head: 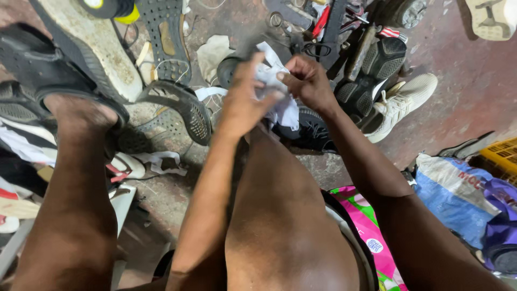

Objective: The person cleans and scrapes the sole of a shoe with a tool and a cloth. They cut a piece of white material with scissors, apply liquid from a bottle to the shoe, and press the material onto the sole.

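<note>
Both hands work a white cloth above the knee.

The cloth (277, 91) is bunched between the two hands, hanging just over the knee (280, 178). The left hand (245, 97) has its grip clamped on the cloth's near side, fingers curled round it; the right hand (307, 81) pinches its upper edge, thumb and fingertips together on the fabric. Just under the grip lies a black shoe (309, 132); to the right of it a white sneaker (401, 102) rests on the floor (463, 86). Left of the grip sit upturned soles (167, 37) and a foot (78, 110) on a black sandal. Beyond the grip lie scissors (315, 48) and tools. Near right, a blue sack (458, 196) and a pink bag (366, 226).
</note>
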